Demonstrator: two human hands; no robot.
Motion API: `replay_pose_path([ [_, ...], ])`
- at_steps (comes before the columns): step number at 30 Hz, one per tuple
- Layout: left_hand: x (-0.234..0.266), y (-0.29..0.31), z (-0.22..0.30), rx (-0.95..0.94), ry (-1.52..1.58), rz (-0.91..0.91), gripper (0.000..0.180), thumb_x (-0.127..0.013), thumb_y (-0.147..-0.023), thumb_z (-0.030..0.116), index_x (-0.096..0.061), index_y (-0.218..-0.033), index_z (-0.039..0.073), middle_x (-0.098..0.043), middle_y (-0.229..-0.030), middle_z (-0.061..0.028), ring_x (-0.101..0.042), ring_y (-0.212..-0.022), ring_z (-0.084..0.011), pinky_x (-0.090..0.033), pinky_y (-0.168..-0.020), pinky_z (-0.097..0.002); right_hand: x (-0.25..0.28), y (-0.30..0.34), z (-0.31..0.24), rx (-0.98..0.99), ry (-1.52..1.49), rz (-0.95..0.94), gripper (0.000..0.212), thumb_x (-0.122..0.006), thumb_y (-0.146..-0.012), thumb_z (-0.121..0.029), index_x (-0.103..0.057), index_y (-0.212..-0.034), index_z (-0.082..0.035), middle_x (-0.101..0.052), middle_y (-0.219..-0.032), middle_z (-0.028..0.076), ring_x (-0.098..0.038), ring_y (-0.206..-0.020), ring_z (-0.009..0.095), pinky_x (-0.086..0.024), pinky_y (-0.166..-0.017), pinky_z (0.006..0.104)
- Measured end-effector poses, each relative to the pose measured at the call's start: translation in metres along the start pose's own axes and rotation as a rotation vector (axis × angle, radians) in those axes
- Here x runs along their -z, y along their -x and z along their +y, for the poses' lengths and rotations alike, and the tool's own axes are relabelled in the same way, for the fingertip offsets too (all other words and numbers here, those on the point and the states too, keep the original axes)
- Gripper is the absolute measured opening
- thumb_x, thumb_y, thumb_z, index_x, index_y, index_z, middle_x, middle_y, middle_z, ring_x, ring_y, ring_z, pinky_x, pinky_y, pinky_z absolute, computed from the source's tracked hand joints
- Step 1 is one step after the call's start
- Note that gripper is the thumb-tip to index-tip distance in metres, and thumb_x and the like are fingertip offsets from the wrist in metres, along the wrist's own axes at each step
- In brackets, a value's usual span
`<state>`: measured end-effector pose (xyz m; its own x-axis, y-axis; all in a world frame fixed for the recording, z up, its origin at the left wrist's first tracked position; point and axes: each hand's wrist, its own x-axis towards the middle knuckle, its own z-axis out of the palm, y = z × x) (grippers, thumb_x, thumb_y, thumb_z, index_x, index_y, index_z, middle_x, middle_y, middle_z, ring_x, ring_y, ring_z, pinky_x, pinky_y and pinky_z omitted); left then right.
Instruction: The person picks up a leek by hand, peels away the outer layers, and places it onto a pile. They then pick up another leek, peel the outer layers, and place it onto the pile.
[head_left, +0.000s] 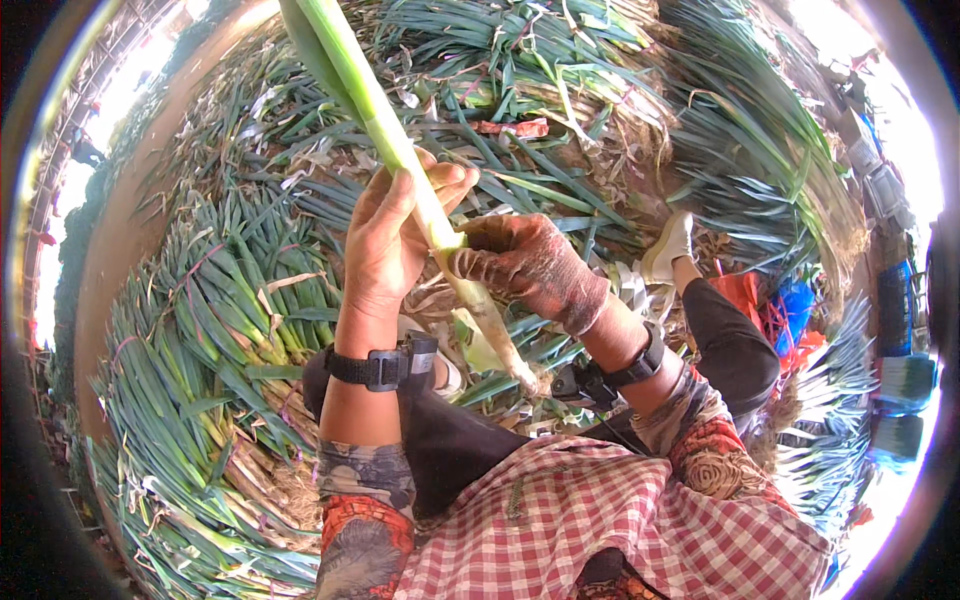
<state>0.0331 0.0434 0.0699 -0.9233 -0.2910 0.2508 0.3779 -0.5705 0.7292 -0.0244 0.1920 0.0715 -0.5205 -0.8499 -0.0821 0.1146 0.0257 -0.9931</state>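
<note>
A long, thick green onion (403,153) slants across the middle of the head view, its green leaves toward the top and its pale root end low, above my lap. My bare left hand (392,225) is wrapped round the stalk from the left, thumb in front and fingers partly behind it. My right hand (530,265), in a dirty knitted glove, pinches the stalk's outer layer just below my left fingers. A short torn flap of that layer stands out by the gloved fingertips. The lower white shank hangs free below both hands.
Tied bundles of green onions (240,290) lie at the left, with more piled (750,130) at the upper right. Onions with white shanks (825,430) lie at the right, near red and blue plastic bags (792,308). Loose leaves litter the ground around my shoe (668,250).
</note>
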Motion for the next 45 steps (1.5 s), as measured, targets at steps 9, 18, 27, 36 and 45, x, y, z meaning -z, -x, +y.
replay_pose_path([
  [9,0.000,-0.002,-0.009,-0.006,0.020,0.133,0.025,-0.050,-0.085,0.019,-0.048,-0.104,0.002,-0.057,-0.097,-0.0153,-0.055,-0.097,-0.0292,-0.042,-0.088,-0.0406,-0.008,-0.001,0.007,0.067,0.277,0.152,0.023,-0.064,-0.074,-0.019,-0.059,-0.087,-0.001,-0.061,-0.076,0.010,-0.057,-0.070,0.017,-0.045,-0.063,0.0282],
  [18,0.019,-0.017,-0.010,-0.112,0.010,0.279,0.019,-0.050,-0.086,0.017,-0.046,-0.099,0.003,-0.047,-0.081,-0.0048,-0.042,-0.063,-0.0119,-0.037,-0.054,-0.0241,-0.009,0.016,0.019,0.577,0.378,0.085,0.018,-0.060,-0.079,-0.017,-0.053,-0.088,-0.003,-0.054,-0.082,0.006,-0.052,-0.076,0.016,-0.042,-0.069,0.0281],
  [27,0.045,-0.015,0.022,-0.340,-0.127,0.517,0.020,-0.046,-0.088,0.025,-0.044,-0.089,0.005,-0.042,-0.072,-0.0003,-0.035,-0.053,-0.0074,-0.030,-0.045,-0.0199,0.007,0.110,0.049,-0.074,0.188,-0.102,0.016,-0.055,-0.081,-0.015,-0.052,-0.091,-0.002,-0.055,-0.077,0.004,-0.051,-0.069,0.011,-0.042,-0.061,0.0245],
  [36,0.069,-0.002,0.071,-0.455,0.214,0.209,0.027,-0.040,-0.090,0.029,-0.041,-0.088,0.002,-0.040,-0.069,-0.0015,-0.037,-0.051,-0.0080,-0.032,-0.042,-0.0197,0.113,0.167,0.200,-0.462,1.206,-0.115,0.031,-0.053,-0.080,-0.032,-0.055,-0.101,-0.008,-0.058,-0.093,0.016,-0.057,-0.084,0.032,-0.046,-0.069,0.0370],
  [45,0.067,-0.011,0.047,-0.204,0.476,0.054,0.029,-0.045,-0.088,0.030,-0.045,-0.092,0.001,-0.043,-0.066,-0.0006,-0.038,-0.047,-0.0067,-0.033,-0.040,-0.0183,0.013,0.002,0.037,0.244,0.026,-0.299,0.042,-0.049,-0.082,-0.013,-0.039,-0.121,0.001,-0.053,-0.102,0.008,-0.052,-0.086,0.017,-0.044,-0.074,0.0276],
])
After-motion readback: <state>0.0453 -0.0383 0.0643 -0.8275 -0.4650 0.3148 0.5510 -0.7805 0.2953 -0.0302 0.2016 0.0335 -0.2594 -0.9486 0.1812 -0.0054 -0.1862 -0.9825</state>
